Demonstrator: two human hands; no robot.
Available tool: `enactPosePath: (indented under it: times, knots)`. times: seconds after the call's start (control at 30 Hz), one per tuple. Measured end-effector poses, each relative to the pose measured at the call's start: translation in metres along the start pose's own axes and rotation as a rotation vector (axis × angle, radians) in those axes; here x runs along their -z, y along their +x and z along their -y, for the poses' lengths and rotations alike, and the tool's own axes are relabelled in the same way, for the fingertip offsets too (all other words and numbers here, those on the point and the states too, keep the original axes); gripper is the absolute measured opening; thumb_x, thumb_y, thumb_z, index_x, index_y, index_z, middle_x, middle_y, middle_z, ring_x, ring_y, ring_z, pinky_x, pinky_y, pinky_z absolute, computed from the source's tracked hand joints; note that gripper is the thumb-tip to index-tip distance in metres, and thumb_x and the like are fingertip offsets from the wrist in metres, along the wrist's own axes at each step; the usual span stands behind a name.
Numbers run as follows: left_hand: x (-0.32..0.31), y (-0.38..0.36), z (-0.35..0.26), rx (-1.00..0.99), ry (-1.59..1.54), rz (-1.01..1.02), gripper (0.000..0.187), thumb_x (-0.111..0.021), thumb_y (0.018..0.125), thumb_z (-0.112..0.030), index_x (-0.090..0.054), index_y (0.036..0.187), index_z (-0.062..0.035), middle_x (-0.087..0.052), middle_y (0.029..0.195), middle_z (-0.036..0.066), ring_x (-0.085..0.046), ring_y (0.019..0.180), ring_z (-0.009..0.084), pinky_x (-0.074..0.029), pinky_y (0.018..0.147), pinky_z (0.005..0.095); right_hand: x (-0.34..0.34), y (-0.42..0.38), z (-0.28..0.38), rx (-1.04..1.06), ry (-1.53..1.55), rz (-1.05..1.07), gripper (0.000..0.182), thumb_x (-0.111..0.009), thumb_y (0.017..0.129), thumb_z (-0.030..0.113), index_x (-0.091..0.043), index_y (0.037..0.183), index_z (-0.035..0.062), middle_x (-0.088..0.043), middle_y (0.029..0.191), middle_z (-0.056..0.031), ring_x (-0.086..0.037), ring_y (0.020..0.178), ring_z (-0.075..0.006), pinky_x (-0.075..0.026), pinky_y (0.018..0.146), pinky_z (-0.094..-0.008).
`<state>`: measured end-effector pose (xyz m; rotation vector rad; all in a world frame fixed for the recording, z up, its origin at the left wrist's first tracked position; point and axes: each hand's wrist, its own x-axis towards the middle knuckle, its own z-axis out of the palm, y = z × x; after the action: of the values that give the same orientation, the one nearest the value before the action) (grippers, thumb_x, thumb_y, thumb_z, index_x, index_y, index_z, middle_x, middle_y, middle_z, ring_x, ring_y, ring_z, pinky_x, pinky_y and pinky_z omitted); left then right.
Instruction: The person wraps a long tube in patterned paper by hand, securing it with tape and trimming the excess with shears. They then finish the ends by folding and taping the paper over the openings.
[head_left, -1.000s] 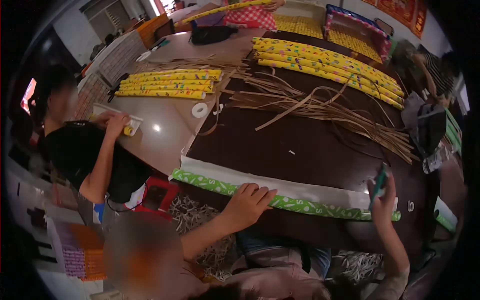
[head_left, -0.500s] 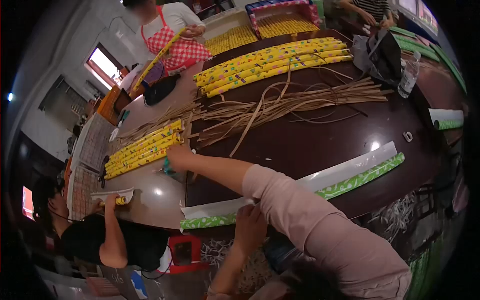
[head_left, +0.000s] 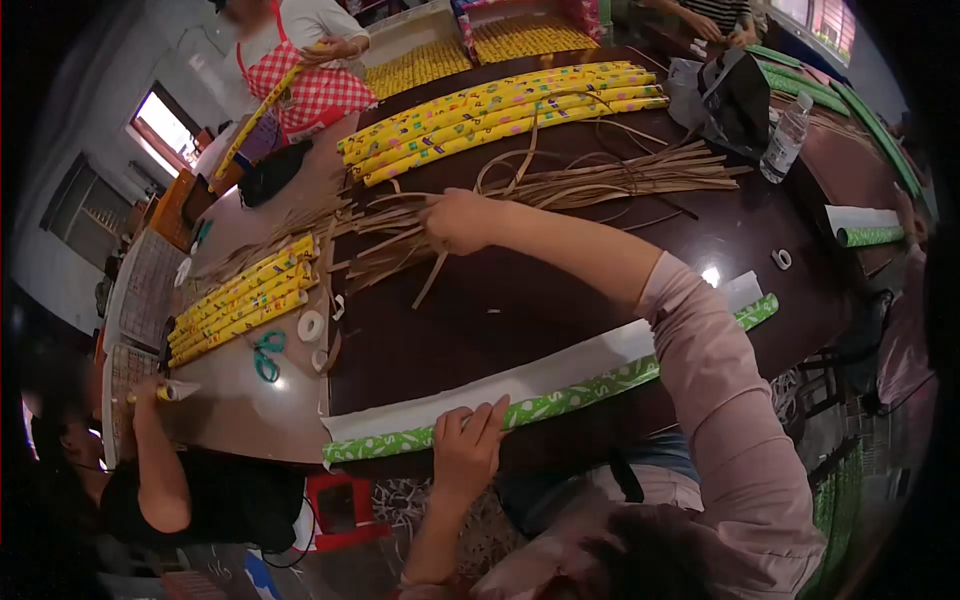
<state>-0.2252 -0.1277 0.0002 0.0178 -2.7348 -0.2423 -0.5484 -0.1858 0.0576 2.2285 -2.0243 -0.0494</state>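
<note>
Left hand pinning green paper, right hand out in the strip pile

Nearest the wearer, the left hand (head_left: 465,448) lies flat, fingers spread, on the long green patterned paper strip with a white backing (head_left: 560,385) that runs along the near edge of the dark brown glossy table (head_left: 560,300). Further out, the right hand (head_left: 455,220) is closed around some of the thin tan bamboo-like strips (head_left: 600,180) heaped mid-table. Left of that, teal-handled scissors (head_left: 266,354) and a white tape roll (head_left: 311,326) sit by a small stack of yellow patterned wrapped sticks (head_left: 240,297). At the far end lies a bigger yellow stack (head_left: 500,105), with a person in a red checked apron (head_left: 320,85) beyond.
</note>
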Motion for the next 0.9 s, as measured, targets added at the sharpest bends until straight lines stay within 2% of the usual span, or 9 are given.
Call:
enactPosePath:
  times: [0.23, 0.33, 0.43, 0.67, 0.7, 0.73, 0.8, 0.83, 0.9]
  knots:
    - [-0.006, 0.009, -0.030, -0.046, -0.018, 0.029, 0.050, -0.066, 0.077, -0.009, -0.060, 0.127, -0.0113, -0.059, 0.103, 0.003, -0.053, 0.087, 0.0239, -0.043, 0.081, 0.0376, -0.044, -0.016, 0.000, 0.144, -0.136, -0.313, 0.010, -0.074, 0.073, 0.019, -0.072, 0.082, 0.0143, -0.060, 0.102, -0.0014, -0.054, 0.107, -0.0222, -0.039, 0.096, -0.0386]
    - [-0.017, 0.011, -0.041, -0.033, -0.020, 0.023, 0.052, -0.067, 0.077, -0.008, -0.059, 0.129, -0.0111, -0.059, 0.105, 0.005, -0.053, 0.088, 0.0254, -0.043, 0.081, 0.0387, -0.037, -0.014, -0.003, 0.032, 0.317, -0.393, 0.004, -0.071, 0.077, 0.013, -0.071, 0.079, 0.0090, -0.065, 0.084, -0.0051, -0.060, 0.089, -0.0222, -0.047, 0.085, -0.0386]
    - [-0.022, 0.019, -0.044, -0.021, -0.055, 0.003, 0.055, -0.068, 0.076, -0.006, -0.058, 0.130, -0.0102, -0.058, 0.107, 0.006, -0.052, 0.089, 0.0269, -0.042, 0.081, 0.0401, -0.005, -0.028, -0.023, -0.095, 0.856, -0.422, 0.010, -0.073, 0.079, 0.007, -0.076, 0.088, 0.0045, -0.072, 0.085, -0.0095, -0.067, 0.077, -0.0243, -0.054, 0.069, -0.0372]
    - [-0.031, 0.034, -0.057, -0.040, -0.053, 0.006, 0.056, -0.068, 0.074, -0.004, -0.058, 0.129, -0.0086, -0.059, 0.107, 0.007, -0.052, 0.090, 0.0274, -0.042, 0.082, 0.0407, 0.030, -0.080, -0.053, -0.437, 1.177, -0.418, 0.007, -0.070, 0.086, 0.006, -0.073, 0.088, -0.0001, -0.069, 0.078, -0.0059, -0.060, 0.064, -0.0081, -0.050, 0.060, -0.0245]
    - [-0.032, 0.035, -0.059, -0.061, -0.070, 0.014, 0.056, -0.068, 0.074, -0.004, -0.058, 0.129, -0.0086, -0.059, 0.107, 0.007, -0.052, 0.090, 0.0274, -0.042, 0.082, 0.0407, 0.039, -0.090, -0.064, -0.374, 1.313, -0.528, 0.007, -0.067, 0.087, 0.003, -0.071, 0.087, -0.0021, -0.069, 0.078, -0.0071, -0.061, 0.064, -0.0091, -0.050, 0.059, -0.0243]
    - [-0.033, 0.037, -0.058, -0.046, -0.055, -0.004, 0.053, -0.068, 0.075, -0.007, -0.059, 0.127, -0.0091, -0.059, 0.106, 0.005, -0.052, 0.090, 0.0267, -0.043, 0.081, 0.0404, 0.062, -0.104, -0.072, -0.493, 1.251, -0.600, 0.008, -0.063, 0.088, 0.002, -0.069, 0.087, -0.0035, -0.069, 0.082, -0.0080, -0.063, 0.069, -0.0108, -0.052, 0.064, -0.0253]
    - [-0.032, 0.041, -0.061, -0.020, -0.085, -0.017, 0.048, -0.068, 0.076, -0.009, -0.061, 0.124, -0.0089, -0.059, 0.104, 0.005, -0.052, 0.090, 0.0271, -0.044, 0.081, 0.0415, 0.099, -0.132, -0.092, -0.380, 1.208, -1.072, 0.010, -0.062, 0.089, 0.004, -0.068, 0.093, -0.0035, -0.070, 0.091, -0.0077, -0.065, 0.084, -0.0135, -0.052, 0.078, -0.0278]
    - [-0.032, 0.041, -0.062, -0.028, -0.066, -0.022, 0.048, -0.068, 0.076, -0.009, -0.061, 0.124, -0.0088, -0.059, 0.104, 0.006, -0.052, 0.091, 0.0274, -0.044, 0.081, 0.0420, 0.117, -0.144, -0.119, -0.115, 1.266, -1.309, 0.011, -0.067, 0.089, 0.008, -0.070, 0.093, -0.0022, -0.067, 0.082, -0.0060, -0.059, 0.067, -0.0103, -0.050, 0.060, -0.0287]
    - [-0.033, 0.040, -0.063, -0.026, -0.037, -0.027, 0.049, -0.069, 0.076, -0.010, -0.061, 0.125, -0.0086, -0.059, 0.105, 0.006, -0.052, 0.092, 0.0284, -0.043, 0.084, 0.0427, 0.173, -0.194, -0.123, -0.180, 1.100, -1.455, 0.011, -0.068, 0.089, 0.009, -0.070, 0.092, -0.0014, -0.066, 0.081, -0.0051, -0.058, 0.066, -0.0098, -0.049, 0.059, -0.0282]
